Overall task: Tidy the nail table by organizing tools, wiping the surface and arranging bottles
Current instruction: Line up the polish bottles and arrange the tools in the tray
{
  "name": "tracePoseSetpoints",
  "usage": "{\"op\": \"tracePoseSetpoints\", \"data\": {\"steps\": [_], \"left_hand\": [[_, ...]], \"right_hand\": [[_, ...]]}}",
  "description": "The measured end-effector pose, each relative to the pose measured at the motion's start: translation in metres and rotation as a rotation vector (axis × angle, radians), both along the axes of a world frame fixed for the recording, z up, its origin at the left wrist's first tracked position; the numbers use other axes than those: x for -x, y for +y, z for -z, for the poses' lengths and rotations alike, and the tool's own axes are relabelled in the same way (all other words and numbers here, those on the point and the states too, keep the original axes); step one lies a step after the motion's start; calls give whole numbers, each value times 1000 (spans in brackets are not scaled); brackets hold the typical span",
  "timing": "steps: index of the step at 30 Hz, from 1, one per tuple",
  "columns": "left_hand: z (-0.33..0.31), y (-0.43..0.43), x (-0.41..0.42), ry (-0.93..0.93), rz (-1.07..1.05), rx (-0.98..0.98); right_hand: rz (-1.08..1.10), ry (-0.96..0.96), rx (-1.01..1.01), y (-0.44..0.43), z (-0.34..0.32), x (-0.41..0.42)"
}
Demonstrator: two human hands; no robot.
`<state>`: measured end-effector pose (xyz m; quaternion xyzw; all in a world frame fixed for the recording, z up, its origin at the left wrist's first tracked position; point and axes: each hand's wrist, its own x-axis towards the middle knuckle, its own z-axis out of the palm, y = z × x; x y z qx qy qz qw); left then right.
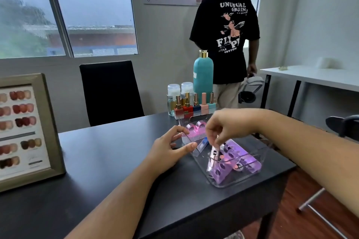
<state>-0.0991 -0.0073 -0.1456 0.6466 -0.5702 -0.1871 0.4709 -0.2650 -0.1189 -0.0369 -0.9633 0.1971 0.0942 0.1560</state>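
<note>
A clear plastic bin (236,181) sits on the black nail table (108,163) near its right edge, holding purple toe separators (233,163), a pink one and small tools. My right hand (227,125) hovers over the bin and pinches a slim pink nail tool (213,154) that stands upright inside it. My left hand (171,147) rests at the bin's left rim, thumb and fingers touching the edge. Behind the bin stands a row of nail polish bottles (195,105), two clear bottles (179,91) and a tall teal bottle (203,75).
A framed nail colour chart (25,128) stands at the table's left. A black chair (110,91) faces the far edge. A person in a black T-shirt (225,31) stands behind the bottles. A white table (310,76) is at the right.
</note>
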Motion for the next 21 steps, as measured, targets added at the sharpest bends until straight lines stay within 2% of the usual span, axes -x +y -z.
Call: {"op": "tracePoseSetpoints", "data": {"steps": [3,6,9,14,21], "left_hand": [[0,0,1,17,1,11],[1,0,0,11,5,14],[0,0,-1,7,6,14],[3,-1,-2,13,4,11],[1,0,-2,23,6,-2]], "right_hand": [[-7,-114,195,-2,7,-19],[-42,-17,292,-3,25,-35],[-58,17,296,-3,31,-38],[-49,-64,286,-4,0,-14],[21,87,284,-3,-3,21]]}}
